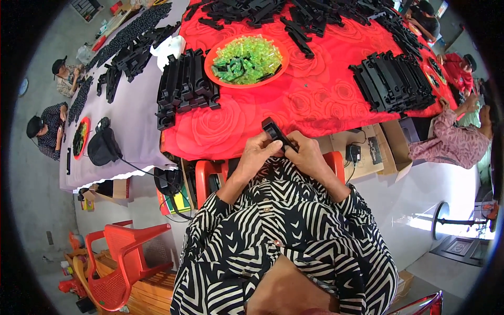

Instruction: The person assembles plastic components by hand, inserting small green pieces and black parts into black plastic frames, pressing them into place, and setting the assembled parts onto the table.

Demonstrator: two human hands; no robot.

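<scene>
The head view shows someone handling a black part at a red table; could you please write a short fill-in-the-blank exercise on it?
1. Both hands, the left hand and the right hand, hold one ____ plastic part.
2. The orange tray holds ____ translucent pieces.
3. The tablecloth is red with a ____ pattern.

Missing words: black; green; rose

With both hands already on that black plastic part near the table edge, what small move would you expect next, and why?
Probably a reach with one hand to the orange bowl for a green piece. Left hand and right hand both grip the black part just off the red cloth, and no green piece shows on it. Whether one is hidden under the fingers cannot be told.
</scene>
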